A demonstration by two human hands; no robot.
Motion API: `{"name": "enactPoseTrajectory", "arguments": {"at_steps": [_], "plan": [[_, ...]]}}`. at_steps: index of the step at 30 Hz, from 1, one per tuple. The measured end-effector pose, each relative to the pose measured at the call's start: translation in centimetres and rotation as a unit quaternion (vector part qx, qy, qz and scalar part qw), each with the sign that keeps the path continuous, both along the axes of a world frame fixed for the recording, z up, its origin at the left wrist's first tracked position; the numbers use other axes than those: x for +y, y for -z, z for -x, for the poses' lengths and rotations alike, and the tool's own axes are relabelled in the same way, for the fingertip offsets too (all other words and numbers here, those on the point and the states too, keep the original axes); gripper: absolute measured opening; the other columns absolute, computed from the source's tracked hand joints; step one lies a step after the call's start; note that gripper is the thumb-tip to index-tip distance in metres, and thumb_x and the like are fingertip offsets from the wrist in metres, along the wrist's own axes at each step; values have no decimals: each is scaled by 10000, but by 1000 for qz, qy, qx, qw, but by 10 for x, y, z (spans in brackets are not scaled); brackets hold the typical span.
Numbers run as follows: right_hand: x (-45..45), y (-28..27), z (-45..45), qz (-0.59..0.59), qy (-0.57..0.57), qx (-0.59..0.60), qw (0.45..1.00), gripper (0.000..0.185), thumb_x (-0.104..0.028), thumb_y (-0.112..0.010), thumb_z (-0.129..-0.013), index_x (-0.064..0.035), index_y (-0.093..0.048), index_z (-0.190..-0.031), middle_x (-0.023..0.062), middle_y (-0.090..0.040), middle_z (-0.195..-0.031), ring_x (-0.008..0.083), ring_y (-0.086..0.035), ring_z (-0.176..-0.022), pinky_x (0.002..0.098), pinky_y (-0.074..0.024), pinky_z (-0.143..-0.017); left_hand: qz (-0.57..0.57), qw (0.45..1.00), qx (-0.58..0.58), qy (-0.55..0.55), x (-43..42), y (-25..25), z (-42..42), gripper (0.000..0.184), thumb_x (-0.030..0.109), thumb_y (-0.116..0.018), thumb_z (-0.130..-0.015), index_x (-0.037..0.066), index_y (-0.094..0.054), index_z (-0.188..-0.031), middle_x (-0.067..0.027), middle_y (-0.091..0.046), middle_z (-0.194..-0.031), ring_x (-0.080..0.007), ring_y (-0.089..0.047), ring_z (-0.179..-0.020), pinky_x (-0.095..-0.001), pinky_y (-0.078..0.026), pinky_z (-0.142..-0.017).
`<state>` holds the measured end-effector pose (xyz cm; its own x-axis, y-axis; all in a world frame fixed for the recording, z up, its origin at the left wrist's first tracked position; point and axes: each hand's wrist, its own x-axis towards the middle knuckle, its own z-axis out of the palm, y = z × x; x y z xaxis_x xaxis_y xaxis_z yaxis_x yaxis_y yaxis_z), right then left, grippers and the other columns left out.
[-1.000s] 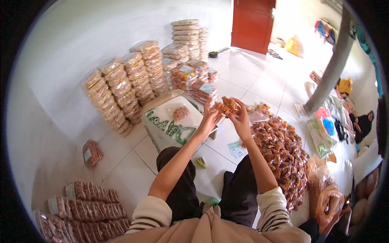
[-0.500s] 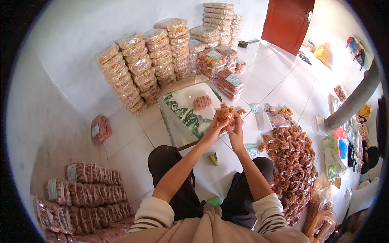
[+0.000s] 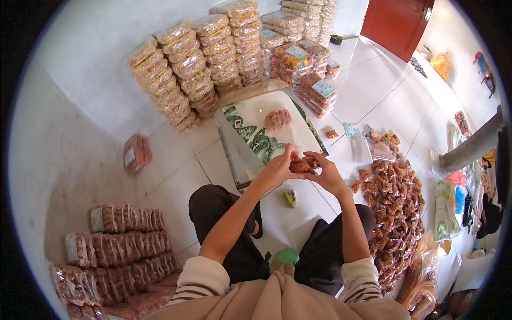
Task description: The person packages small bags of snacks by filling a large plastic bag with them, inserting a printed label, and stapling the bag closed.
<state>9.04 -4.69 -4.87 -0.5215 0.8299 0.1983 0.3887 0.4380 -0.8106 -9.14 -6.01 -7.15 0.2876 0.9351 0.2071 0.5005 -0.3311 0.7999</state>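
Observation:
Between my two hands are small clear packets of brown snack (image 3: 303, 166), held over the near edge of a low table (image 3: 242, 169) with a green and white top. My left hand (image 3: 278, 169) closes on them from the left, and my right hand (image 3: 326, 175) grips them from the right. A pinkish-brown bundle of packets (image 3: 278, 120) lies on the table top behind my hands. To my right spreads a large heap of small brown packets (image 3: 394, 213). One small packet (image 3: 332, 134) rests on the floor right of the table.
Tall stacks of packed snacks (image 3: 186, 61) line the wall. Labelled packs (image 3: 318, 90) stand behind the table. Rows of filled bags (image 3: 120, 242) lie at lower left, one bag (image 3: 137, 153) above them. A green and white object (image 3: 290, 198) is near my knees. A pillar (image 3: 472, 149) stands right.
The view has shifted, with the table now more central. My hands have come down and nearer to me with the packets, which they held higher up before.

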Motion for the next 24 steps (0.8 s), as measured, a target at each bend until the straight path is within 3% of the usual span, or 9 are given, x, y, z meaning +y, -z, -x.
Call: {"name": "enactPoseTrajectory", "arguments": {"at_steps": [5,9,12,13,15,17,20,22,24], "plan": [[0,10,-8,3,25,-6,1000,467,-127,-725,-658,-33,-514,-1064,126,-607,-909,209,-597,-797,304,-477,-710,36,999,-16,28,9,14,-5,667,253,-777,-619,61,-288,-1029,-139,-496,-952,-280,-554,-870,-365,-444,-763],[-5,19,-17,-7,129,4,992,388,-103,-701,-688,-19,-528,-1024,103,-611,-789,153,-596,-726,267,-482,-667,-71,991,-101,54,14,28,-4,715,277,-774,-614,50,-295,-1094,-108,-411,-1087,-217,-416,-1034,-372,-351,-867],[-10,51,-18,-17,365,266,892,326,-107,-671,-740,10,-524,-1006,106,-591,-876,136,-565,-783,274,-472,-692,-121,976,-77,-162,19,74,-1,646,288,-763,-614,63,-352,-1058,-132,-397,-1106,-270,-390,-1049,-401,-313,-883],[-12,77,-16,17,399,368,840,326,-122,-668,-751,19,-509,-998,89,-573,-896,138,-549,-811,267,-456,-729,-120,977,-76,-159,10,86,-7,646,288,-763,-614,63,-352,-1058,-132,-397,-1106,-270,-390,-1049,-401,-313,-883],[-29,123,-7,99,446,441,773,300,-125,-663,-758,14,-494,-963,66,-563,-857,134,-537,-795,253,-444,-724,-138,958,133,-216,-10,105,-23,635,257,-769,-581,74,-372,-1042,-149,-377,-1120,-326,-358,-1069,-453,-288,-890],[-50,154,5,141,547,400,722,315,-185,-653,-774,-16,-440,-934,45,-557,-826,108,-534,-670,235,-451,-599,-133,955,147,-219,-16,115,-29,621,233,-766,-566,81,-381,-1029,-151,-367,-1125,-344,-343,-1075,-468,-283,-886],[-74,179,8,173,539,425,706,320,-154,-653,-770,-46,-391,-919,52,-549,-814,119,-546,-658,255,-467,-575,-138,951,173,-217,-8,124,-33,578,189,-758,-546,93,-403,-992,-149,-355,-1129,-355,-328,-1081,-479,-280,-880],[-87,180,15,250,581,445,634,332,-122,-658,-759,-55,-365,-899,63,-550,-807,123,-554,-644,263,-479,-568,-159,945,191,-214,-6,129,-34,472,153,-742,-546,109,-438,-905,-125,-370,-1074,-329,-345,-1046,-463,-290,-863],[-91,175,26,309,548,469,620,391,-116,-669,-747,-32,-357,-967,80,-545,-868,162,-567,-761,269,-491,-604,-164,948,179,-207,-2,133,-35,433,159,-733,-562,118,-443,-881,-112,-387,-1040,-318,-361,-1016,-456,-296,-854]]}}
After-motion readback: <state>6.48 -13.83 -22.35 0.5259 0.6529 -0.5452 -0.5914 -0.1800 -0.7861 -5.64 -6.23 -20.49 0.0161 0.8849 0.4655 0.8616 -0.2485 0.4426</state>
